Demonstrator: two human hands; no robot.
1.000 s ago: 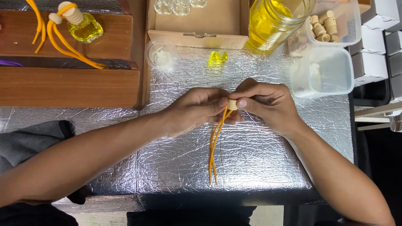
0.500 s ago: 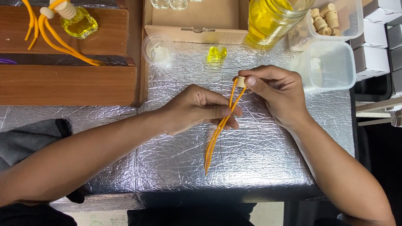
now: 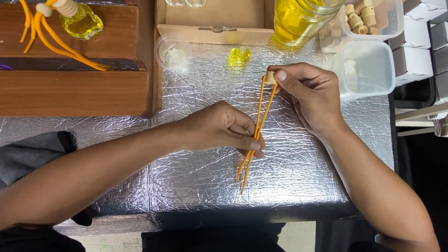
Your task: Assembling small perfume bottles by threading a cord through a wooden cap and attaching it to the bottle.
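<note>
Hands (image 3: 313, 97) apart, pinching stretched orange cord (image 3: 258, 127)

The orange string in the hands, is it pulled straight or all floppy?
Pulled straight. The orange string runs taut from the cork cap pinched by the right hand to the left hand; its ends hang loose below.

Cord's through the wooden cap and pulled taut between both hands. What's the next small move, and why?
Probably slide the left hand down the orange cord to even its two loose ends. The right hand pins the wooden cap at the top, both strands run straight, and the tails below look slightly unequal.
</note>
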